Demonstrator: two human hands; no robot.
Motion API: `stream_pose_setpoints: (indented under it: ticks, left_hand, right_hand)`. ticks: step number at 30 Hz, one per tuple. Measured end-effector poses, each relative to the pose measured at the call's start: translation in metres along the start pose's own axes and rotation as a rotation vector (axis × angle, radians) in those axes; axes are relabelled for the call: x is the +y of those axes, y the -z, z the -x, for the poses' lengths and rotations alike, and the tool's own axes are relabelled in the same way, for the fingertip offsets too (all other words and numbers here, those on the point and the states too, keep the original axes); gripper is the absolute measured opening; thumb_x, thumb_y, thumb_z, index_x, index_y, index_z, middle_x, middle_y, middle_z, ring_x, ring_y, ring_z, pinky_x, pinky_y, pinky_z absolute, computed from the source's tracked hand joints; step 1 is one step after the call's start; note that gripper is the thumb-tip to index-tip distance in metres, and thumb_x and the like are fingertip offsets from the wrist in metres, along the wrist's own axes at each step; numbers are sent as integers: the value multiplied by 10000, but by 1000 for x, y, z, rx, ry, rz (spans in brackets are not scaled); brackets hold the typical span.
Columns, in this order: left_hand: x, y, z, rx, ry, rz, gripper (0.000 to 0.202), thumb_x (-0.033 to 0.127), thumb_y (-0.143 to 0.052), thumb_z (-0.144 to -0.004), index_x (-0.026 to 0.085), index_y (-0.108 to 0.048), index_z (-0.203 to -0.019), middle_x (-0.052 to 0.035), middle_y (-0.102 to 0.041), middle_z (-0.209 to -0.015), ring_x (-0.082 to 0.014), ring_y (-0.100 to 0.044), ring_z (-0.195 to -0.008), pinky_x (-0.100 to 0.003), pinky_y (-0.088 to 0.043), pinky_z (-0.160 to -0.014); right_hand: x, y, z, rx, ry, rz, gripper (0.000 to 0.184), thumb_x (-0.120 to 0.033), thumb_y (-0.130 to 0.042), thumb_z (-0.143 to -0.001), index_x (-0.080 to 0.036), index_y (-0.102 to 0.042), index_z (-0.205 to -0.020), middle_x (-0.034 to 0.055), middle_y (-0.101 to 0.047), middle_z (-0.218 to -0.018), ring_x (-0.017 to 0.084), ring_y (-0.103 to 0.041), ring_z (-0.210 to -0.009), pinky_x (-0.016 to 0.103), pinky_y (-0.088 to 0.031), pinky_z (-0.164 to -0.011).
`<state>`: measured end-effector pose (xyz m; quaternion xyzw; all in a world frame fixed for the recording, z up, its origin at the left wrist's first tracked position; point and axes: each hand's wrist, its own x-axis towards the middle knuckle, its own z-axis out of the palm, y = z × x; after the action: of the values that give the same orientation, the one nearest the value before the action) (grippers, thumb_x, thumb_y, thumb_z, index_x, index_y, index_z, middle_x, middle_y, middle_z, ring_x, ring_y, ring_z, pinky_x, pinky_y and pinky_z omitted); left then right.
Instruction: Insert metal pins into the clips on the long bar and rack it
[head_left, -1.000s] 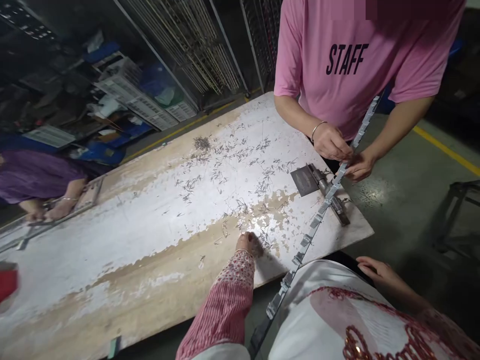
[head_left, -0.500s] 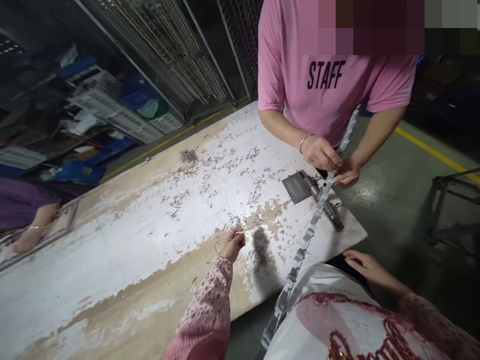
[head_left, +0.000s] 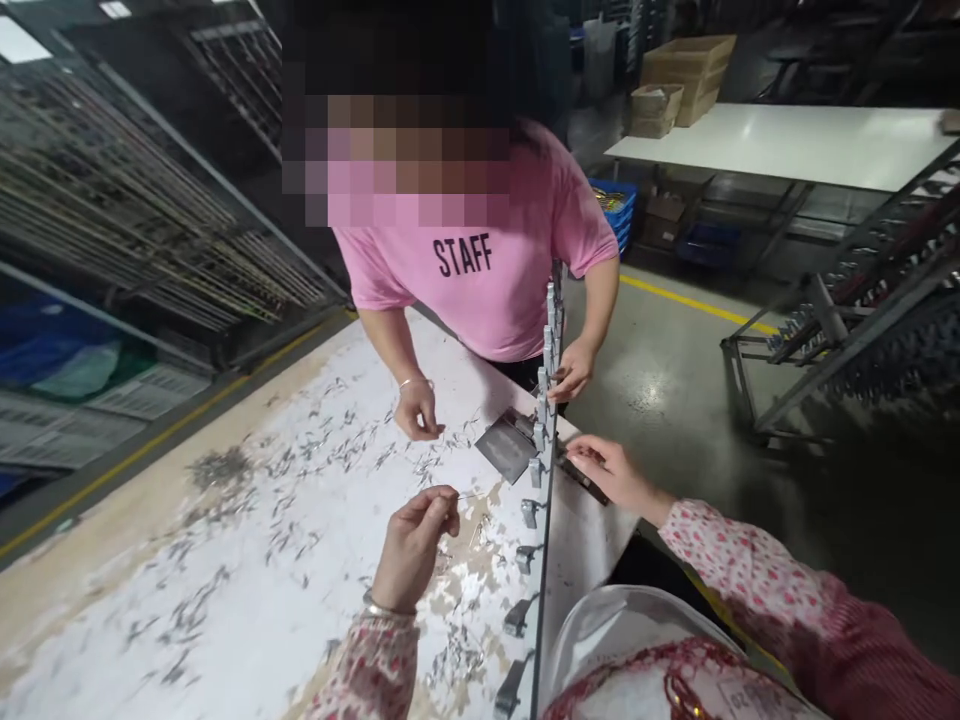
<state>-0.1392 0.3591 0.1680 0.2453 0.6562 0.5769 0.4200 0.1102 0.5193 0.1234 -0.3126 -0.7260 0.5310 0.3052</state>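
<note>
My left hand (head_left: 414, 545) is raised above the worn white table (head_left: 247, 600), its fingertips pinched on a thin metal pin (head_left: 469, 494) that points right. My right hand (head_left: 611, 470) reaches to the long metal strip (head_left: 543, 480) with small clips along it and touches it near a metal hinge block (head_left: 510, 445) at the table's corner. The strip runs from my lap up toward a person in a pink shirt (head_left: 480, 270) across the corner. That person's one hand (head_left: 571, 372) holds the strip and the other hand (head_left: 418, 408) pinches pins off the table.
Several small metal pins (head_left: 315, 460) lie scattered over the table, with a denser heap (head_left: 217, 465) at the far left. Wire racks (head_left: 150, 250) stand behind. A white table with cardboard boxes (head_left: 787, 140) and a metal cart frame (head_left: 840, 330) stand to the right.
The view swung right and up. My left hand lifted off the table with a pinched pin. My right hand rose from my lap to the strip, which now stands nearly upright.
</note>
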Motion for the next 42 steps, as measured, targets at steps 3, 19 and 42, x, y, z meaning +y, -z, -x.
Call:
stream_pose_setpoints:
  ticks: [3,19,42]
  left_hand:
    - [16,-21,-17,-25,-58,-90,323,440,-743,-706,149,-652,-811,16,-553,-579,-104,-507,-538,-222,-424,-553]
    - [37,-61,-63,-190,-333,-420,275,409,-588,-867,157,-678,-933,-59,-633,-912,-150,-624,-763,-274,-525,-734]
    - [59,-91,-66,-436,-825,-965,216,259,-470,-944,183,-672,-948,-63,-637,-874,-157,-603,-831,-249,-478,-766]
  right_hand:
    - [4,-14,-21,64,91,41,240,-334,-556,-878,-161,-597,-1039,63,-632,-945,131,-587,-734,238,-471,-645]
    - [2,-38,-48,-157,122,552,374,-499,-610,-860,-166,-616,-1032,84,-663,-968,219,-631,-887,289,-467,-745]
    - [5,-36,-62,-342,128,607,277,-416,-592,-901,-141,-622,-893,71,-679,-822,201,-638,-752,267,-395,-639]
